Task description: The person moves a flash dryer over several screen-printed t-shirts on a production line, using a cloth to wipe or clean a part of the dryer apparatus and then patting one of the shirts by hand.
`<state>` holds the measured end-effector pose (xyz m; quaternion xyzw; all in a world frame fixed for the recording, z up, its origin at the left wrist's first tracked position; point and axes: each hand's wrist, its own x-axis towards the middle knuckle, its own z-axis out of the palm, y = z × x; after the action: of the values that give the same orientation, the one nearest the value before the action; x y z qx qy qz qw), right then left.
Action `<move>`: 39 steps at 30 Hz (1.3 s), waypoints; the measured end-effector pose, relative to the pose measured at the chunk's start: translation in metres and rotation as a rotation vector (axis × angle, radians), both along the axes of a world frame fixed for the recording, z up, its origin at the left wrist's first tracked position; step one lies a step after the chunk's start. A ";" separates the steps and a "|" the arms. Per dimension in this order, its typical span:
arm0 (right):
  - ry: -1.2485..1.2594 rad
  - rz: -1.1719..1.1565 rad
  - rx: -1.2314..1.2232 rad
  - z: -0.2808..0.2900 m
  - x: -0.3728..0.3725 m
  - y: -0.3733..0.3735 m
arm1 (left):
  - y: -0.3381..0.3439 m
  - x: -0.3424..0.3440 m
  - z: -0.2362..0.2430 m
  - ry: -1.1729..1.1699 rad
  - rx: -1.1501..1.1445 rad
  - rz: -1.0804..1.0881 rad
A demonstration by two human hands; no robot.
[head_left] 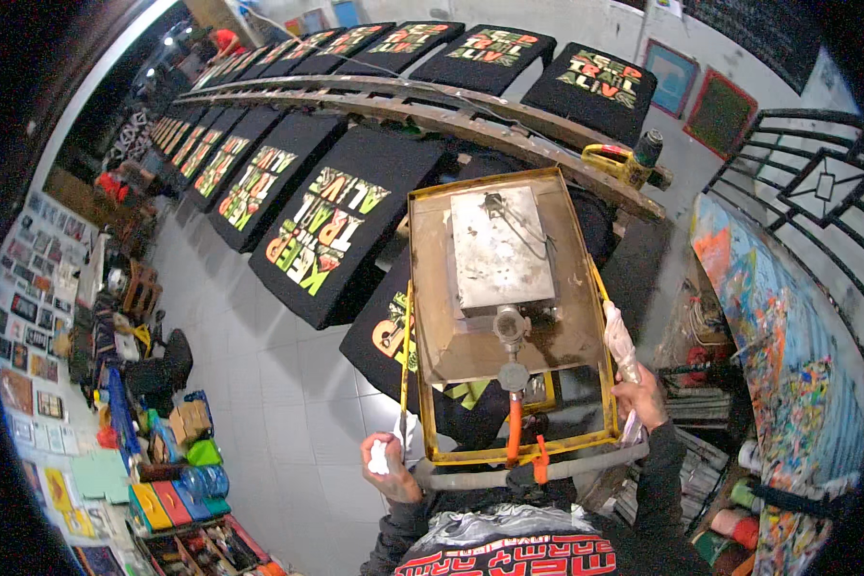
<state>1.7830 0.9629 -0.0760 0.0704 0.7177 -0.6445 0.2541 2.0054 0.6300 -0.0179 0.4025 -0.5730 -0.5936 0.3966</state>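
While both hands [509,432] grip its near corners, the yellow-framed dryer [501,298] hangs between them.

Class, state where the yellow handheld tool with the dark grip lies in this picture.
In the head view, the yellow tool lies upper right on the rusty metal rail, beyond the metal hood, just below the last black printed shirt.

Around you: a pale tiled floor [288,403], a whitish wall [595,29] with framed pictures [669,77], and a black metal grille [816,182] at right. At your left, cluttered shelves [163,480] line a picture-covered wall [29,326].
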 end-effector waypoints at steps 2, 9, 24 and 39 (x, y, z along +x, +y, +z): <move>-0.020 -0.061 -0.057 0.007 0.007 -0.007 | -0.010 0.003 -0.013 0.036 -0.074 -0.033; 0.006 -0.011 0.076 -0.019 0.012 0.004 | -0.038 -0.006 -0.019 0.096 -0.148 -0.186; -0.039 -0.026 -0.044 -0.020 0.016 -0.013 | -0.073 -0.010 -0.030 0.165 -0.168 -0.413; -0.058 -0.045 -0.108 -0.007 0.021 -0.035 | -0.142 -0.081 -0.011 0.202 -0.022 -0.805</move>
<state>1.8037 0.9282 -0.0831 0.0914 0.6725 -0.6855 0.2637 1.9241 0.4885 -0.0291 0.0817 -0.6490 -0.7317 0.1915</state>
